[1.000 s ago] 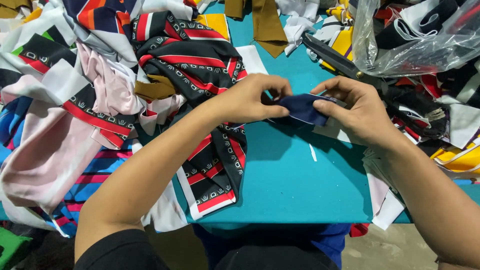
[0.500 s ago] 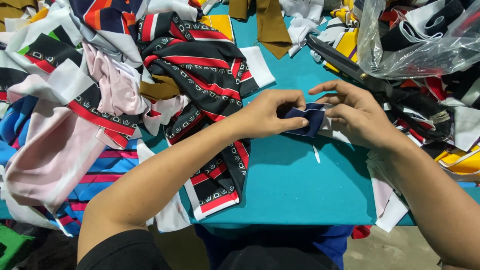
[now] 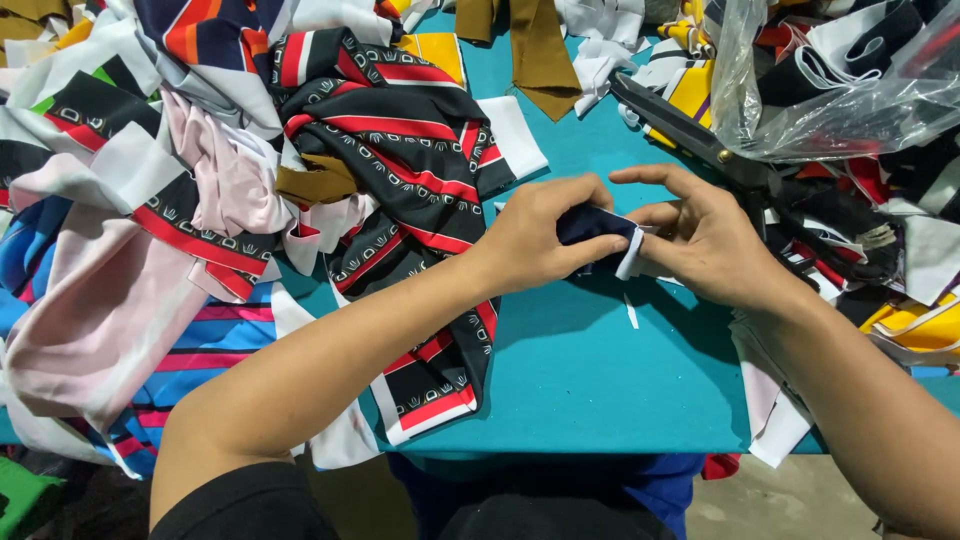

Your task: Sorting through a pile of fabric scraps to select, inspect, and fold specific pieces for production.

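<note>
Since the frame a second ago, the small navy cloth piece has gone from a loose, spread shape between the hands to a tight, folded bundle with a white edge showing at its right end. The hands have drawn closer together and sit slightly higher on the teal tabletop, just right of the frame's centre.

The left hand curls over the bundle, its grip pressed together on the navy cloth — thumb beneath, fingers on top. The right hand meets it from the right, thumb and lower fingers pinching the white edge while the index finger stretches out above.

The navy fabric looks soft and matte, the white trim thin and flat. A small white sliver lies on the tabletop just below the hands. To the left of the hands, a long black strip with red stripes and white patterning drapes down toward the table's near edge. Pale pink cloth heaps at the far left. Black scissors lie at the upper right, partly under a crinkled clear plastic bag — glossy and full of mixed scraps. An olive-brown strip lies at top centre.
</note>
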